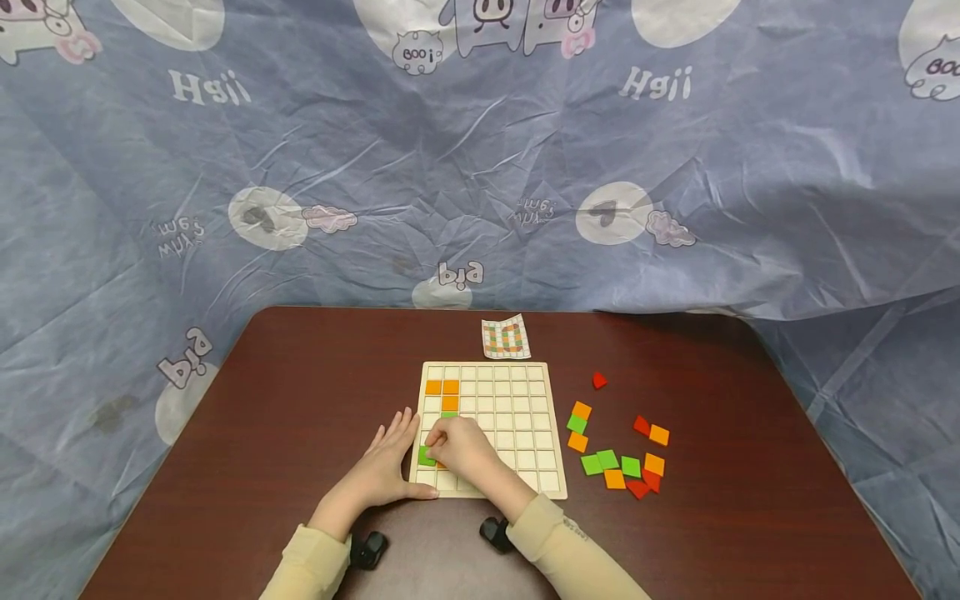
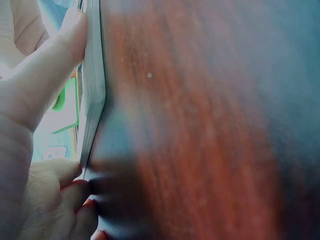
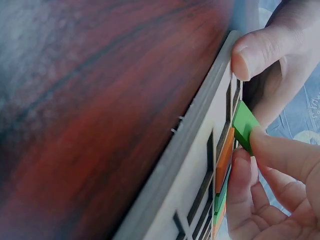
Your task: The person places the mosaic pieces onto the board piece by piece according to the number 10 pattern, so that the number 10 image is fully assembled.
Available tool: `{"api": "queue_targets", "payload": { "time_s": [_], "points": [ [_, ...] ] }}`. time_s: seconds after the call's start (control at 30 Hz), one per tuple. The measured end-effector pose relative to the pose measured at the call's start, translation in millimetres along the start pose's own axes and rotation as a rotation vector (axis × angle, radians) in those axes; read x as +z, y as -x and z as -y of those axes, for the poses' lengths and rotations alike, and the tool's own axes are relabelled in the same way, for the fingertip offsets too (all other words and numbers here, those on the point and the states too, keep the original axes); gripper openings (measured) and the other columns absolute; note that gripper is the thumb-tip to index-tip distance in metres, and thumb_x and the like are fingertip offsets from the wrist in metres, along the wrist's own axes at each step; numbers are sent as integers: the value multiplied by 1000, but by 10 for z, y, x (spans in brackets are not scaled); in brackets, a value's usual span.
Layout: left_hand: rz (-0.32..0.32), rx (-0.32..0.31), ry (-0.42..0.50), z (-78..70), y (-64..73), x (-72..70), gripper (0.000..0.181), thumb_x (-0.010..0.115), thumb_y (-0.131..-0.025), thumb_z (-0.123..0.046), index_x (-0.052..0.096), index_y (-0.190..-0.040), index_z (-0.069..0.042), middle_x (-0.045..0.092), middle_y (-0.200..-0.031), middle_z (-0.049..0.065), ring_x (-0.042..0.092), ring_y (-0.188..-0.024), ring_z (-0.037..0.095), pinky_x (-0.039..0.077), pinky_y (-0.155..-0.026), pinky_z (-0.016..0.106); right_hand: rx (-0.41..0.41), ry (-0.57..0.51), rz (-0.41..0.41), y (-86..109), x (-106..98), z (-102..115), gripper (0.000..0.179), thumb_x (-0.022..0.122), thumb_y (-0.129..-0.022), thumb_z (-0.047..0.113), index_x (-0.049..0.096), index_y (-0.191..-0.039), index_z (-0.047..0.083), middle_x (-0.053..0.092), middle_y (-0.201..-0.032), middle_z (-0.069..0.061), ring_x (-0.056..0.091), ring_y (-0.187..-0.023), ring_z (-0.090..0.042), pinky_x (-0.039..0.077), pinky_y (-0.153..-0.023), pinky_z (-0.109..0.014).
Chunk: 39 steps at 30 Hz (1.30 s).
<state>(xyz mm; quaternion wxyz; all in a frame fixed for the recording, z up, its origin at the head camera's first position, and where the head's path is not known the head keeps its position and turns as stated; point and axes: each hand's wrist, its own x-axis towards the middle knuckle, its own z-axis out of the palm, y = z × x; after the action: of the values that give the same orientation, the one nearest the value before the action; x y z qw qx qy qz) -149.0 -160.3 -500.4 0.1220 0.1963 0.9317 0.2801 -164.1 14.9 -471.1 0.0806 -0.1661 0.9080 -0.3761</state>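
Note:
A pale wooden grid board [image 1: 522, 418] lies on the table. My left hand [image 1: 381, 471] steadies its left side, thumb on the front edge and fingers spread along the left edge. Between the right hand's [image 1: 465, 450] thumb and fingers is a green square tile [image 3: 244, 125], pinched over the board's left column and tilted in the right wrist view. Beside it an orange tile [image 3: 225, 160] sits on the board. Farther back, orange tiles [image 1: 451, 388] and a green tile [image 1: 449, 414] fill some cells. The right hand hides part of the lower grid.
Loose green [image 1: 607, 459], orange [image 1: 654, 464] and red [image 1: 638, 488] pieces lie scattered right of the board. Behind the board is a small printed pattern card [image 1: 506, 337]. A blue patterned cloth [image 1: 450, 167] hangs beyond the table's far edge.

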Motion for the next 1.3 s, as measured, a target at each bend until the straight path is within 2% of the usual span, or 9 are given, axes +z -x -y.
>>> {"api": "queue_targets", "payload": {
  "time_s": [0.3, 0.5, 0.67, 0.8, 0.97, 1.13, 1.3],
  "points": [
    [5, -4, 16, 2, -1, 5, 122, 85, -69, -53, 19, -155, 2, 8, -164, 22, 7, -153, 37, 8, -122, 59, -44, 166, -17, 12, 49, 38, 5, 78, -80, 5, 75, -78, 9, 65, -76, 1, 52, -67, -3, 46, -62, -16],
    [-5, 3, 17, 2, -7, 10, 122, 86, -69, -51, 19, -155, 3, 9, -163, 23, 7, -153, 38, 9, -121, 60, -51, 167, -24, 35, 41, 50, 7, 79, -79, 4, 75, -84, 6, 61, -79, 0, 52, -69, -5, 47, -64, -17],
    [-3, 1, 15, -6, -16, 8, 122, 86, -69, -52, 19, -155, 3, 9, -163, 23, 7, -153, 38, 9, -121, 61, -28, 46, -27, 13, -56, -15, 8, 77, -80, 6, 75, -88, 5, 64, -80, -1, 55, -70, -5, 46, -64, -17],
    [-6, -5, 15, -12, -21, 2, 123, 86, -68, -52, 19, -155, 3, 9, -163, 23, 8, -153, 39, 9, -121, 61, 33, -101, -32, 11, -241, -110, 10, 73, -86, 10, 75, -94, 5, 66, -82, 0, 58, -71, -7, 49, -64, -21],
    [-10, -13, 12, -20, -20, -3, 124, 87, -67, -53, 20, -155, 3, 11, -163, 24, 9, -152, 39, 10, -121, 61, 128, -217, -55, 45, -491, -315, 13, 70, -91, 14, 74, -100, 7, 69, -87, -1, 60, -74, -9, 51, -67, -25],
    [-8, -21, 10, -27, -6, 5, 125, 87, -66, -53, 20, -155, 3, 12, -162, 25, 11, -152, 40, 10, -121, 61, 226, -255, -119, 118, -741, -545, 15, 70, -90, 15, 75, -103, 8, 71, -90, -2, 63, -76, -12, 52, -68, -25],
    [-8, -28, 12, -22, 2, 26, 124, 87, -67, -53, 19, -156, 2, 13, -163, 24, 10, -152, 39, 10, -121, 60, 284, -240, -185, 207, -990, -765, 17, 70, -90, 15, 74, -105, 7, 73, -95, -6, 67, -83, -16, 53, -71, -27]
  ]
}}
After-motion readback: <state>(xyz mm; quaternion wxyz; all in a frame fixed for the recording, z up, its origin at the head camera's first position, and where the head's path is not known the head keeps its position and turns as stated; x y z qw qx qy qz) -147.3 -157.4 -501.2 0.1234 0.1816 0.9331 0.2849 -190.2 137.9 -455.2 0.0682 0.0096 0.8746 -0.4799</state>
